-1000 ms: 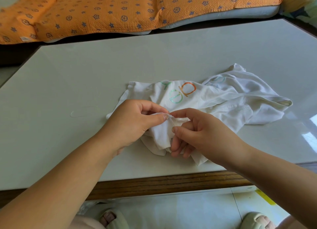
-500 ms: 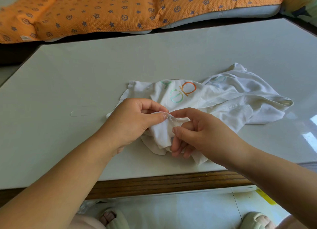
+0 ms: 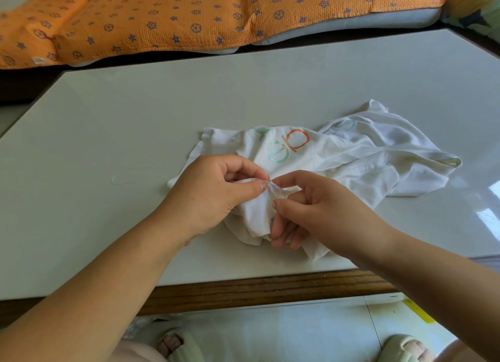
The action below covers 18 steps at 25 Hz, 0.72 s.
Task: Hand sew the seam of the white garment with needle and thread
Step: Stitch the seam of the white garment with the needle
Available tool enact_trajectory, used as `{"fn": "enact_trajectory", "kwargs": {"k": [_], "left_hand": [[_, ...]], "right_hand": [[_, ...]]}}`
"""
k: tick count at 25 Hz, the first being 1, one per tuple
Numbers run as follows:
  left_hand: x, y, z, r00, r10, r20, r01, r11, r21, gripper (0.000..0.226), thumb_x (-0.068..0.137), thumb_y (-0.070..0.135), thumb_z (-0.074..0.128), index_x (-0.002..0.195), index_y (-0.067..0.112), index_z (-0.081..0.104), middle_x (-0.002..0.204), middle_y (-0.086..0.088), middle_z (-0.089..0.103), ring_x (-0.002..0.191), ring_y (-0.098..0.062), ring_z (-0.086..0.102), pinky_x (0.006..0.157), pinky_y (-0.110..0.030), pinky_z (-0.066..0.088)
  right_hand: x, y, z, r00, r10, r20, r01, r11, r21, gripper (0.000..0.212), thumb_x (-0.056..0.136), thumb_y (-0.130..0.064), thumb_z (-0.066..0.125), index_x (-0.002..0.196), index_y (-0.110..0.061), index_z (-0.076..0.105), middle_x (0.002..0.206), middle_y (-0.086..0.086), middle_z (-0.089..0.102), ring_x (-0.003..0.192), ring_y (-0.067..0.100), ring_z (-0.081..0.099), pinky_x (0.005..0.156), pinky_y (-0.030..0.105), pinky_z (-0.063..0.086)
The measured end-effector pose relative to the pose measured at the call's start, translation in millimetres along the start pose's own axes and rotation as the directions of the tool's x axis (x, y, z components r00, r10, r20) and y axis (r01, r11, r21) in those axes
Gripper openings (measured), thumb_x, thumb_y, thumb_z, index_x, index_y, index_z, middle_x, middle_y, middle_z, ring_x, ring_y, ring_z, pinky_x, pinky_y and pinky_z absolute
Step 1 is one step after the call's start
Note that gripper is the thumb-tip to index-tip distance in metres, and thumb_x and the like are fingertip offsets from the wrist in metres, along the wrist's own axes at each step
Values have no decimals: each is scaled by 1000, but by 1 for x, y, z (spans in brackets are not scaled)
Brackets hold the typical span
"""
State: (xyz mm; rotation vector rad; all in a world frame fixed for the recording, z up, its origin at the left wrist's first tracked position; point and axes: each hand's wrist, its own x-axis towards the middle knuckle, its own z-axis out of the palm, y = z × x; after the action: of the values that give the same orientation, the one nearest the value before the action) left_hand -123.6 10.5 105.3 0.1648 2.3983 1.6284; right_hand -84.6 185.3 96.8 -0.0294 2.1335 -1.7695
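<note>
A crumpled white garment [image 3: 359,156] with orange and green letters lies on the white table [image 3: 135,118], near its front edge. My left hand [image 3: 213,193] pinches a small fold of the garment's edge between thumb and forefinger. My right hand [image 3: 319,210] meets it fingertip to fingertip, pinching at the same fold, where a thin needle [image 3: 272,191] seems to stick out below the fingertips. Its other fingers curl under the cloth. A faint loop of thread [image 3: 127,179] lies on the table left of the garment.
An orange patterned quilt [image 3: 189,15] lies on a cushion beyond the table's far edge. The table's brown wooden front edge [image 3: 257,291] runs below my forearms. Slippered feet [image 3: 176,345] show on the pale floor underneath.
My hands stay at the same fold. The right hand's fingers have shifted slightly at the pinch, and the fold sits a little tighter between the fingertips.
</note>
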Motion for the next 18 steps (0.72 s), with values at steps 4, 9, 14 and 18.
{"fn": "enact_trajectory", "kwargs": {"k": [4, 9, 14, 18], "left_hand": [[-4, 3, 2, 997, 79, 8, -79, 992, 102, 13, 81, 10, 76, 81, 23, 76, 81, 12, 75, 79, 5, 67, 73, -8, 48], [-4, 3, 2, 996, 85, -1, -84, 991, 102, 11, 81, 11, 76, 82, 22, 76, 83, 12, 75, 81, 2, 69, 75, -11, 51], [-2, 1, -1, 1000, 0, 27, -2, 997, 75, 7, 80, 18, 77, 87, 21, 76, 84, 8, 76, 84, -5, 71, 79, -17, 54], [-3, 1, -2, 1000, -2, 30, 0, 998, 61, 7, 80, 19, 76, 86, 22, 78, 83, 9, 76, 84, -3, 70, 78, -15, 53]], "right_hand": [[2, -1, -1, 1000, 18, -21, -17, 999, 42, 8, 97, -11, 54, 104, -8, 58, 70, 14, 72, 63, 25, 70, 53, 23, 51], [1, -1, 1, 997, -9, -73, 13, 999, 46, 8, 97, -12, 55, 100, -5, 54, 69, 11, 73, 64, 26, 70, 52, 24, 52], [1, 2, 1, 994, -67, -92, 68, 998, 10, 7, 97, -12, 54, 103, -8, 55, 68, 8, 73, 65, 24, 70, 53, 25, 51], [1, 3, 2, 993, -73, -90, 75, 997, 16, 7, 98, -11, 53, 104, -9, 55, 68, 8, 72, 66, 24, 71, 54, 26, 53]]}}
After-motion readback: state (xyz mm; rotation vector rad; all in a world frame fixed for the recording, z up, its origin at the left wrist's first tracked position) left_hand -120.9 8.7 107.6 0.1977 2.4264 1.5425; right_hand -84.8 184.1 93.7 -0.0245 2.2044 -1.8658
